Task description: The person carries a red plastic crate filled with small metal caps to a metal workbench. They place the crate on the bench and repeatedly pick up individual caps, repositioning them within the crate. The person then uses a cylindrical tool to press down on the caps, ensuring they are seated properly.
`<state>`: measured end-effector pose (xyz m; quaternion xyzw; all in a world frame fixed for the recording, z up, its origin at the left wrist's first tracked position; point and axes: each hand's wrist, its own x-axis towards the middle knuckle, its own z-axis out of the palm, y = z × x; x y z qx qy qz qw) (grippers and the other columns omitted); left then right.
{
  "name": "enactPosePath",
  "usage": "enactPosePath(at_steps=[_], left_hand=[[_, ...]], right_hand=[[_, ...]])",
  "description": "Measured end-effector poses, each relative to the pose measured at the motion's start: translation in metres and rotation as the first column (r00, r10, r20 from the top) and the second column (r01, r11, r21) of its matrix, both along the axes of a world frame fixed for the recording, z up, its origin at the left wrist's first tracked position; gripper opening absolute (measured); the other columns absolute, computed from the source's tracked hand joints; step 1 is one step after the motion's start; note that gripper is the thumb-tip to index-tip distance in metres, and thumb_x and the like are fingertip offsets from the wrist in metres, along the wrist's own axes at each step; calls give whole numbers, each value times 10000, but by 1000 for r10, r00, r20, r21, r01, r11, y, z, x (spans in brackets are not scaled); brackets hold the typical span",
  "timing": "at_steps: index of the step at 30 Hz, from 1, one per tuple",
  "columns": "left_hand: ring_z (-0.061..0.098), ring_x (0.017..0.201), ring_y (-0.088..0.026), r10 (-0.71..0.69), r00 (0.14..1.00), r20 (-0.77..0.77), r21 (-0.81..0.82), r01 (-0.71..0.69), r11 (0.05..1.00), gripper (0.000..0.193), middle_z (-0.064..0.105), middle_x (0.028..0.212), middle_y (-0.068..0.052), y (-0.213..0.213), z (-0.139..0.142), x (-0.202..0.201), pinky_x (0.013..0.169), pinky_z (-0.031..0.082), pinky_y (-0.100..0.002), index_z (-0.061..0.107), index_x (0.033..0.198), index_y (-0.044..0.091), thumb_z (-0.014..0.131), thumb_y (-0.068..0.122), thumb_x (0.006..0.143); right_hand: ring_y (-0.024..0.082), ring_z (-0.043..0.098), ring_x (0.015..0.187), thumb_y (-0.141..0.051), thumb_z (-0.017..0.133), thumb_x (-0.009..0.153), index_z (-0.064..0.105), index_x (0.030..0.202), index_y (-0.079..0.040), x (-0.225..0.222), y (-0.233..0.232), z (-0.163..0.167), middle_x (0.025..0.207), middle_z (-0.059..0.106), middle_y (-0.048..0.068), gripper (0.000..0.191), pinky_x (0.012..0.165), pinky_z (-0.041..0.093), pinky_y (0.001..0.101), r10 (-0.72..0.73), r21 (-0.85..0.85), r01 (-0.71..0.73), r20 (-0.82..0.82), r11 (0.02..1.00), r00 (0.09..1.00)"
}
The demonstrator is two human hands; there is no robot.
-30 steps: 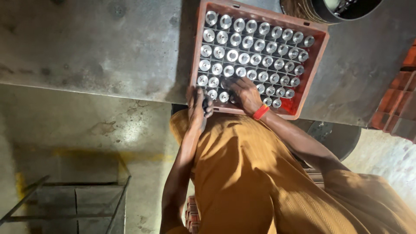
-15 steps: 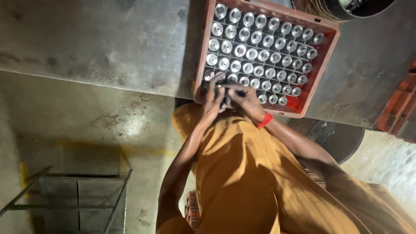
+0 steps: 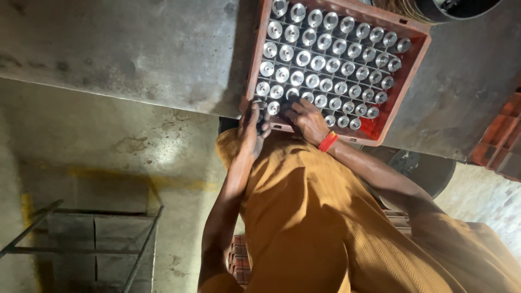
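Both hands [image 3: 282, 122] at red crate [image 3: 410, 87]

The person wears a loose orange shirt [image 3: 304, 217] with fine ribbed texture, and just beside its cuffless arm, a red wristband [image 3: 327, 142].

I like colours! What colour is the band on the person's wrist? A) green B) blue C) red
C: the wristband on the right hand, which rests at the near edge of the red crate of shiny metal parts, is red.
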<state>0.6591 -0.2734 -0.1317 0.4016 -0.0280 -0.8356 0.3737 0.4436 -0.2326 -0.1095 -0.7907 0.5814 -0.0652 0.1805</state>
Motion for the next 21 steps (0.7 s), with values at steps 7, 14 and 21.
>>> enactPosePath(at_steps=[7,14,21], left_hand=[[486,562,-57,-125,990,59,-42,127,991,225,589,813,-4,-5,15,-1,446,320,-209,593,1163,92,646,270,1036],[403,464,-17,-324,918,227,-192,368,910,366,515,699,52,-1,33,-13,380,263,-194,587,1270,215,719,290,937],[547,578,-107,42,999,-8,230,-39,972,275,590,827,-25,-3,16,16,477,358,-250,586,1203,96,566,320,1044]], right_hand=[[257,634,903,-220,710,963,731,1249,-62,-11,-14,15,1041,732,122,328,803,559,395,4,14,-7,212,1000,977],[179,742,913,-328,753,917,716,1259,-81,5,-15,23,1155,768,97,424,821,611,325,-417,429,153,634,890,651],[256,723,998,-164,753,972,767,1165,-83,5,-20,-1,1138,763,109,209,865,586,395,-247,174,188,439,967,864]])
